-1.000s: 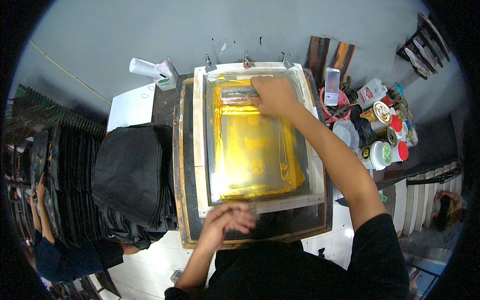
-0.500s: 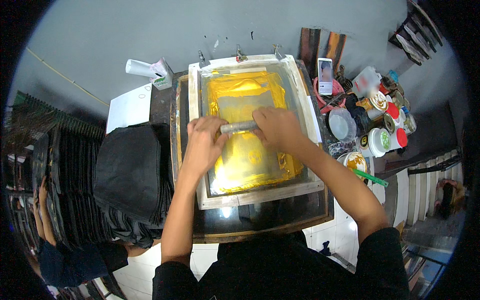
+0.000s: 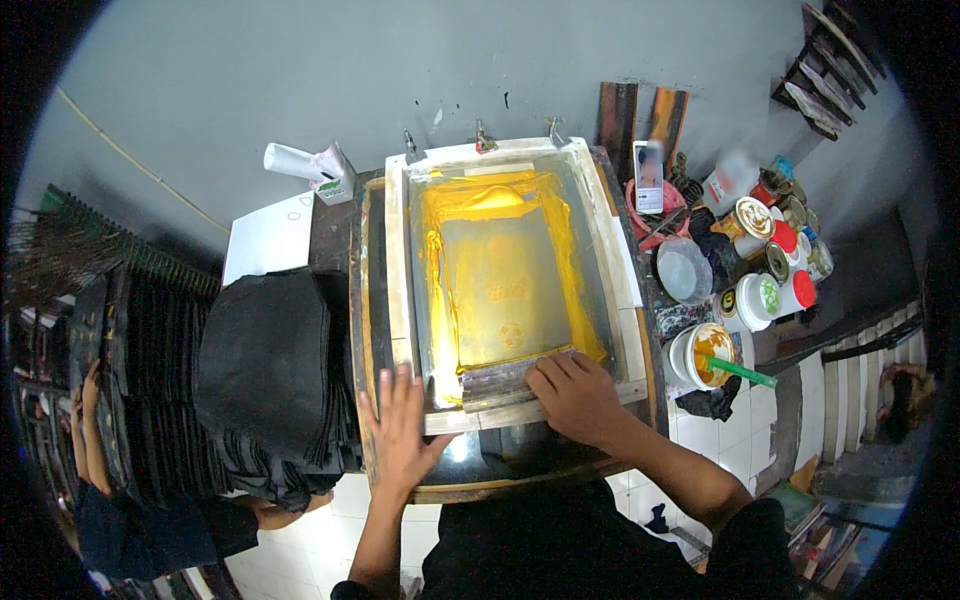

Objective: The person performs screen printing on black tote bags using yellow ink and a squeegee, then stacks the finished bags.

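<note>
A screen-printing frame (image 3: 398, 280) lies on the dark table, its mesh smeared with thick yellow ink (image 3: 490, 203). Faint printed shapes show through the middle of the mesh. My right hand (image 3: 578, 397) is closed on the right end of a squeegee (image 3: 496, 382), which rests along the near end of the mesh. My left hand (image 3: 402, 428), fingers spread, is at the frame's near left corner and holds nothing. Whether its thumb touches the frame I cannot tell.
Metal clamps (image 3: 484, 137) line the frame's far edge. Stacked black fabric pieces (image 3: 265, 350) stand on the left. To the right are a phone (image 3: 648, 180), several paint tubs and an ink bucket (image 3: 684, 358) with a green-handled tool (image 3: 742, 373). Another person's arm (image 3: 92, 430) shows far left.
The squeegee has come from mid-screen to the near end of the mesh, drawn toward me. My left hand has let go of it and opened; my right hand keeps its hold.
</note>
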`<action>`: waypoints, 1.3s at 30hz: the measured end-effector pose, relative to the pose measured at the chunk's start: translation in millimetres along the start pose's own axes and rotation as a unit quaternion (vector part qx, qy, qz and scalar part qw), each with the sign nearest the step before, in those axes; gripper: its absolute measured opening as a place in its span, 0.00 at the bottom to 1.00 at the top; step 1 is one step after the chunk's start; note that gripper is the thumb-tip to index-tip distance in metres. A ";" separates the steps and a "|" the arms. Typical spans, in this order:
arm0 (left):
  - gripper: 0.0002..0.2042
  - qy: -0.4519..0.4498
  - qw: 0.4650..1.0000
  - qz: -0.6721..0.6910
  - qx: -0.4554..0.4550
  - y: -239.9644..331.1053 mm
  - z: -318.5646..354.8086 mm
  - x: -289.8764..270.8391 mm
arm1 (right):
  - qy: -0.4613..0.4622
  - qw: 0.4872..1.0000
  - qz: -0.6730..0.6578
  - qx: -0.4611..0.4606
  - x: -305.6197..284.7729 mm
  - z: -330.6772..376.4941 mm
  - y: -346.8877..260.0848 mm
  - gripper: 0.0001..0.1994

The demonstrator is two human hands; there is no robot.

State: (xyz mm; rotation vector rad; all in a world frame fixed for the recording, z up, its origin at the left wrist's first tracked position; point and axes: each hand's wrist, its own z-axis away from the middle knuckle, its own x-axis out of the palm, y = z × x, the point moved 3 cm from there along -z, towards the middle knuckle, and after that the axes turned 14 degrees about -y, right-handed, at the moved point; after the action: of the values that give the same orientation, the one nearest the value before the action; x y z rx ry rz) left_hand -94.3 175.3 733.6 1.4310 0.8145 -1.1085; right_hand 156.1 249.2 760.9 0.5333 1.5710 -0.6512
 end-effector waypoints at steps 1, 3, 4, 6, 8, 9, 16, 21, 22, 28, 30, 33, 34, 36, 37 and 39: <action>0.51 0.019 1.000 -0.015 -0.012 -14.4 6.4 11.4 | 0.009 1.000 -0.022 -0.003 -2.5 0.9 0.7 0.14; 0.54 0.099 0.990 -0.072 0.066 -18.4 13.2 9.2 | 0.027 0.997 -0.066 -0.007 -16.1 4.2 3.4 0.14; 0.55 0.148 0.983 -0.075 0.083 -20.3 18.0 6.1 | 0.048 0.997 -0.065 -0.009 -27.3 7.3 2.3 0.14; 0.61 0.231 0.966 -0.088 0.082 -10.3 19.6 -21.4 | 0.091 0.994 -0.061 -0.013 -59.9 15.1 -1.9 0.13; 0.63 0.313 0.946 -0.007 0.078 -0.1 6.1 -55.5 | 0.180 0.983 -0.025 -0.007 -96.8 8.6 2.5 0.14; 0.63 0.344 0.934 0.074 0.058 4.9 -1.7 -67.8 | 0.224 0.975 -0.008 -0.005 -116.6 1.2 5.9 0.14; 0.38 0.080 0.957 0.112 -0.256 -14.8 -75.4 -33.4 | 0.324 0.945 0.055 -0.009 -238.0 -73.3 49.8 0.11; 0.23 0.034 0.933 0.150 -0.325 -34.8 -83.7 -11.4 | 0.217 0.976 0.015 0.013 -293.3 -110.4 76.2 0.09; 0.17 0.044 0.934 0.176 -0.309 -50.0 -86.1 -3.8 | 0.236 0.971 0.038 0.022 -298.2 -113.4 78.7 0.08; 0.17 0.156 0.886 0.310 -0.307 -109.3 -37.2 -19.5 | 0.208 0.976 0.045 0.044 -318.4 -142.7 96.1 0.09; 0.19 0.142 0.899 0.201 -0.362 -152.0 19.2 -66.6 | 0.197 0.979 0.022 0.047 -324.1 -136.4 92.6 0.11; 0.17 0.194 0.787 -0.184 -0.557 -201.2 116.2 -141.4 | 0.227 0.972 0.018 0.057 -331.0 -142.0 95.5 0.14; 0.19 0.234 0.744 -0.291 -0.553 -200.4 131.6 -156.0 | 0.235 0.969 0.020 0.069 -330.5 -149.2 98.7 0.15; 0.22 0.262 0.705 -0.335 -0.567 -193.0 132.2 -177.4 | 0.246 0.964 0.022 0.094 -336.1 -161.0 104.5 0.17; 0.19 0.313 0.766 -0.283 -0.486 -184.3 111.3 -176.9 | 0.259 0.961 0.025 0.095 -337.5 -164.2 105.7 0.17; 0.17 0.335 0.874 -0.158 -0.316 -190.9 75.8 -145.6 | 0.278 0.958 0.035 0.068 -334.5 -171.0 106.4 0.18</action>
State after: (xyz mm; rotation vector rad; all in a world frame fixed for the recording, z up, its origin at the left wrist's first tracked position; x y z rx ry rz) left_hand -332.9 146.6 808.5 1.1149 1.7726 -0.4496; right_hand 137.3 456.2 1091.3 0.9306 2.0276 -0.5846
